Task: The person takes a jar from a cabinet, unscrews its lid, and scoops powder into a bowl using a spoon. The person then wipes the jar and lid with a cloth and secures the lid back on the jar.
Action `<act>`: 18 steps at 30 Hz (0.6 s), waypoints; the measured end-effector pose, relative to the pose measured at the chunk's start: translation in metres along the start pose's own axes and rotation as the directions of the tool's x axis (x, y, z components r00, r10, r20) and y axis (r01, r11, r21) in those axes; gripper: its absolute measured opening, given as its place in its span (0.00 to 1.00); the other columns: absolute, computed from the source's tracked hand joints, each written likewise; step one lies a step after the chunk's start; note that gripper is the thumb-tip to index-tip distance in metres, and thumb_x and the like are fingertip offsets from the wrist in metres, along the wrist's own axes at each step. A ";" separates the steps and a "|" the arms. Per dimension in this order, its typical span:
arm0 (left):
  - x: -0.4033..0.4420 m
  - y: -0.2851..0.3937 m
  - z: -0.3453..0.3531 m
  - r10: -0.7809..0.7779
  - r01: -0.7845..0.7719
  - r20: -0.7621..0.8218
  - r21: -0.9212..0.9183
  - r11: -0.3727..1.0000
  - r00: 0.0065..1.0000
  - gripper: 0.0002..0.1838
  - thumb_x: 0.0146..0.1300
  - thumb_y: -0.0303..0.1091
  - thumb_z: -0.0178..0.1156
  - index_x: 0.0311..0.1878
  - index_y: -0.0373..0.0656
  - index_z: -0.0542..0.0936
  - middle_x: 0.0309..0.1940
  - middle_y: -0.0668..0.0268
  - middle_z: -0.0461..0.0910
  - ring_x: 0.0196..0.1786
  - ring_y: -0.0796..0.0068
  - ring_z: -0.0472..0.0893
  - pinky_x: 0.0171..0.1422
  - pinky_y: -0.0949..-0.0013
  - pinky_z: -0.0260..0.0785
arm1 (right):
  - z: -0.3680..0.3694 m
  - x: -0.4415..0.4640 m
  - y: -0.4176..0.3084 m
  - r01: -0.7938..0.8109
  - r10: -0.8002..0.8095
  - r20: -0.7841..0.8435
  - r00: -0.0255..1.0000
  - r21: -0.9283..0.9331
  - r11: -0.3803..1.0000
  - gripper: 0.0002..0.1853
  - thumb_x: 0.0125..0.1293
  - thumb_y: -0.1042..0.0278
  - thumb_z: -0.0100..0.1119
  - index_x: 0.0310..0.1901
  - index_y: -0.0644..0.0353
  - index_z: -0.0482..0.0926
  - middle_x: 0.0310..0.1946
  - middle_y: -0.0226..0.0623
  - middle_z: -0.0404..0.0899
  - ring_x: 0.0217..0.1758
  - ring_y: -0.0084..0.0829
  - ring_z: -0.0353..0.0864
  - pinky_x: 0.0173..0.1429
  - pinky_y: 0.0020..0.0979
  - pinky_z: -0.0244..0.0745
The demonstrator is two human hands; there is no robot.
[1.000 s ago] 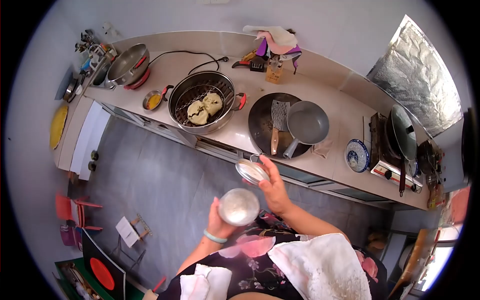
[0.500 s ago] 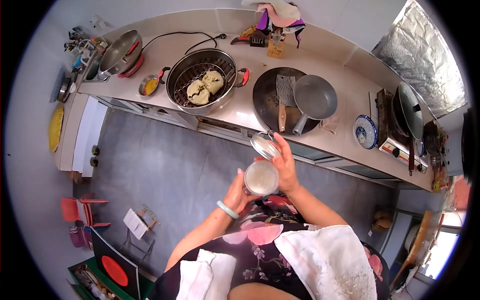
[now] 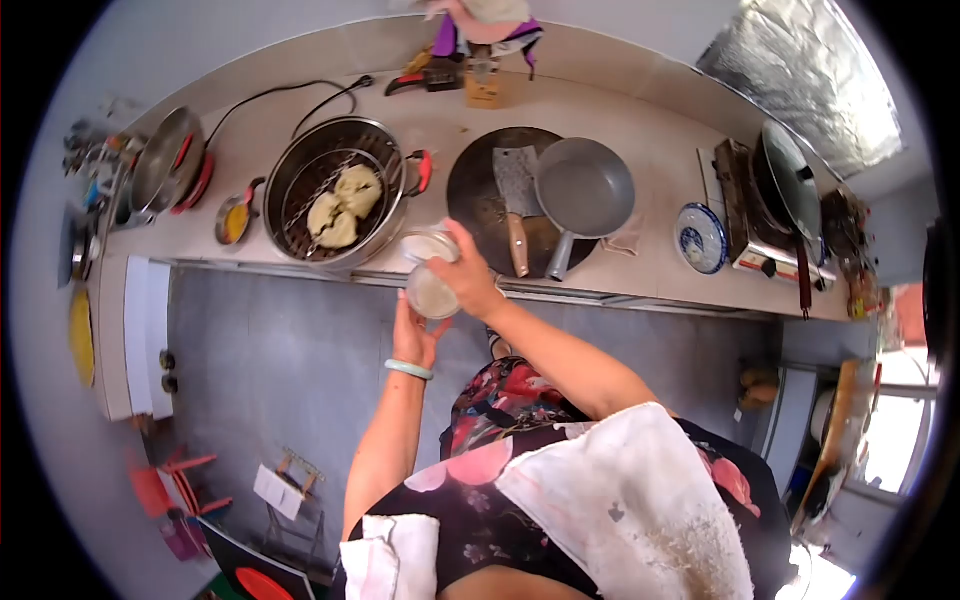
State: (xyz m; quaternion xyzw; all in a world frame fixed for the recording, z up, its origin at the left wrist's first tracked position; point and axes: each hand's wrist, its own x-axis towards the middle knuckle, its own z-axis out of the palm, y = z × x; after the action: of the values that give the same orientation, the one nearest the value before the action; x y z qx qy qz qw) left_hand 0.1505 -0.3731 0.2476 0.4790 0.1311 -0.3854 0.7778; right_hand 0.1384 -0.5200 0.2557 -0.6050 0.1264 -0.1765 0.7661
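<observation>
A clear glass jar (image 3: pixel 434 294) of pale, grainy contents is in front of the counter edge, its lid (image 3: pixel 430 246) tipped up. My left hand (image 3: pixel 416 338), with a pale green bangle at the wrist, grips the jar from below. Closed at the lid and the jar's upper right side is my right hand (image 3: pixel 472 272). Just beyond the jar, a deep pot (image 3: pixel 392 225) with red handles holds two pale dough pieces (image 3: pixel 345 205) on a wire rack. To its left sits a small metal bowl (image 3: pixel 235 221) with something yellow in it.
A cleaver (image 3: pixel 517 195) and a grey frying pan (image 3: pixel 585 187) lie on a dark round board (image 3: pixel 470 205). Farther right are a blue-patterned plate (image 3: pixel 701 238) and a stove bearing a lidded pan (image 3: pixel 790 185). A metal basin (image 3: pixel 165 160) stands at the left.
Both hands have carried the jar left and forward, closer to the counter and pot. My view has shifted too. The lid stays raised.
</observation>
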 end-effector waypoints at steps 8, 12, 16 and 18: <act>0.074 0.009 0.001 0.017 -0.019 -0.056 -0.034 0.999 0.998 0.28 0.74 0.59 0.39 0.67 0.53 0.66 0.68 0.69 0.65 0.68 0.70 0.65 0.62 0.49 0.65 | -0.010 0.061 0.022 0.036 -0.047 -0.034 0.998 -0.269 0.963 0.44 0.61 0.54 0.67 0.72 0.66 0.54 0.67 0.54 0.65 0.69 0.40 0.67 0.72 0.36 0.60; 0.089 0.008 0.003 0.032 -0.041 -0.139 -0.059 0.997 0.990 0.28 0.74 0.58 0.39 0.65 0.49 0.67 0.67 0.69 0.66 0.68 0.71 0.64 0.60 0.49 0.66 | -0.014 0.077 0.042 -0.013 0.013 -0.032 0.999 -0.008 1.000 0.42 0.62 0.60 0.67 0.72 0.64 0.54 0.62 0.47 0.69 0.65 0.35 0.70 0.69 0.33 0.64; 0.085 0.013 0.010 0.041 -0.051 -0.132 -0.070 0.996 0.990 0.30 0.75 0.58 0.37 0.69 0.45 0.63 0.68 0.64 0.64 0.68 0.67 0.65 0.62 0.50 0.67 | -0.017 0.078 0.030 -0.024 0.024 -0.019 1.000 0.001 1.000 0.44 0.60 0.62 0.69 0.72 0.65 0.54 0.62 0.47 0.70 0.65 0.35 0.70 0.69 0.33 0.64; 0.082 0.015 0.013 0.067 -0.084 -0.200 -0.080 0.993 0.978 0.31 0.75 0.57 0.39 0.69 0.44 0.63 0.67 0.63 0.64 0.68 0.67 0.65 0.63 0.52 0.67 | -0.023 0.075 0.008 0.063 -0.064 0.000 0.998 -0.201 0.977 0.45 0.58 0.61 0.71 0.72 0.65 0.54 0.63 0.49 0.69 0.66 0.36 0.70 0.70 0.34 0.63</act>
State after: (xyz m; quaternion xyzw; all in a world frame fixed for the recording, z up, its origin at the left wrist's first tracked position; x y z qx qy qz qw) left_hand 0.2144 -0.4192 0.2164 0.4846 0.2058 -0.3001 0.7955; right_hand 0.1973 -0.5706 0.2441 -0.6825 0.1268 -0.1892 0.6945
